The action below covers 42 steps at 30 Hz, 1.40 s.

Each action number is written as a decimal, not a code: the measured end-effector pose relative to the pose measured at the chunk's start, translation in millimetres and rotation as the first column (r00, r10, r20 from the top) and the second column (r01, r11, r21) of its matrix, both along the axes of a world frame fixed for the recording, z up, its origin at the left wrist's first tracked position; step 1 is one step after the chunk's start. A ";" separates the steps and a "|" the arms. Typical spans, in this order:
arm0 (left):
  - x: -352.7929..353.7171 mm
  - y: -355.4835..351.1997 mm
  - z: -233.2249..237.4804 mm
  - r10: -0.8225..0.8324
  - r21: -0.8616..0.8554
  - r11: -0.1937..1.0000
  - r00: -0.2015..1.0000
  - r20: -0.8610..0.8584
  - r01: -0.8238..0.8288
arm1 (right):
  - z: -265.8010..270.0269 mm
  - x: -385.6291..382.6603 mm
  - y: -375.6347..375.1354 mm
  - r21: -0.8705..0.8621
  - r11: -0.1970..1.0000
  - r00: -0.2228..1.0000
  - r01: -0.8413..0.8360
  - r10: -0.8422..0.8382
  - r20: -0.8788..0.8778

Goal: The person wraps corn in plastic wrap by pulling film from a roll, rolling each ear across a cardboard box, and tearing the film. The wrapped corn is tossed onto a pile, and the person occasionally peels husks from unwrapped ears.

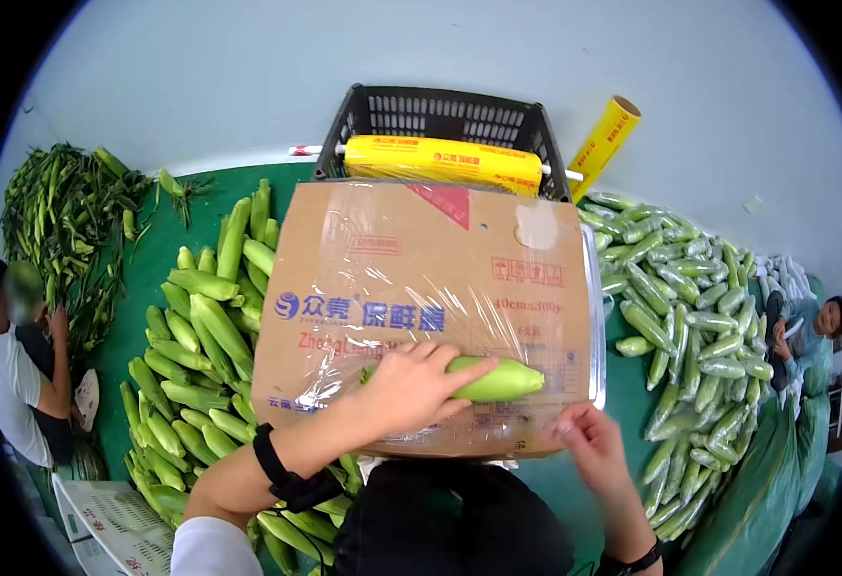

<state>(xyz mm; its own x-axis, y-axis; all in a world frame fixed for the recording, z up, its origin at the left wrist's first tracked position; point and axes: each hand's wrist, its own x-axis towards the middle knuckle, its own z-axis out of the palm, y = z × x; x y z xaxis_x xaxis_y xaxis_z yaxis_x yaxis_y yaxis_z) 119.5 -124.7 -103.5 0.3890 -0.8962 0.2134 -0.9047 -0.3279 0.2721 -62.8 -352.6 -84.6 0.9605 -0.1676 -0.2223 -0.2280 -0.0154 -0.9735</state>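
A green table cover (pixel 143 278) carried a pile of unwrapped corn (pixel 200 326) on the left and a pile of film-wrapped corn (pixel 699 326) on the right. Between them lay a cardboard box (pixel 392 259) under stretched film, in front of a black crate (pixel 440 115) bearing a yellow cling film roll (pixel 440 158). A corn cob (pixel 498 381) lay on the box's near part. The left hand (pixel 411 389) clasped its stalk end. The right hand (pixel 589 442) rested curled at the box's near edge; its grip could not be told.
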 end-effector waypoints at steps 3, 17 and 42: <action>4.6 -10.0 -1.4 -0.067 -0.054 0.996 0.997 -0.050 0.065 | 4.1 52.9 15.9 -0.474 0.880 0.976 0.000 0.104 0.193; 56.8 44.8 45.8 0.331 -0.218 0.932 0.927 0.178 -0.291 | -38.9 142.6 15.3 -0.884 0.423 0.848 0.199 0.378 0.372; 162.4 -48.0 -13.1 0.226 0.565 0.816 0.967 -0.120 -0.120 | -12.4 194.0 40.2 -0.980 0.117 0.728 -0.162 0.684 -0.039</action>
